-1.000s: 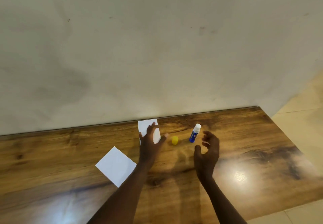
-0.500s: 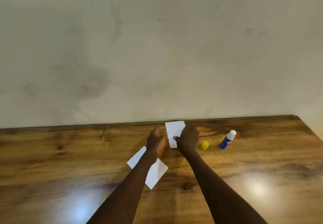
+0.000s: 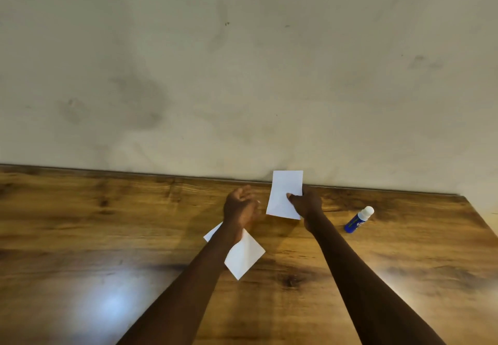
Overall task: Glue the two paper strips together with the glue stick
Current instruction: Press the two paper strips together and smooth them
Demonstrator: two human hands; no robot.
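Here a wooden table (image 3: 404, 277) with dark, knotty grain fills the lower half of the head view, its far edge running flush against a plain off-white wall (image 3: 242, 75) marked with faint grey smudges and a few small specks. 2 glossy patches of reflected light sit on the varnish, the brighter at about 7 o'clock. At the 3 o'clock edge the table's right corner ends and a sliver of pale floor shows beyond it.

The right hand (image 3: 305, 203) pinches 1 white paper strip (image 3: 284, 194) between thumb and fingers at its right edge, holding it lifted so that its top rises in front of the wall line, near 12 o'clock of the table area. The left hand (image 3: 239, 207) is curled loosely beside it, at about 9 o'clock from that strip and not touching it; whether it holds anything cannot be told, since the palm faces away. Under the left wrist a 2nd paper strip (image 3: 244, 257) lies flat on the wood, turned like a diamond, partly hidden by the forearm.

The glue stick (image 3: 358, 219), blue with a white top, lies tilted on the table at roughly 3 o'clock from the right hand, well apart from both papers. Both forearms are bare.
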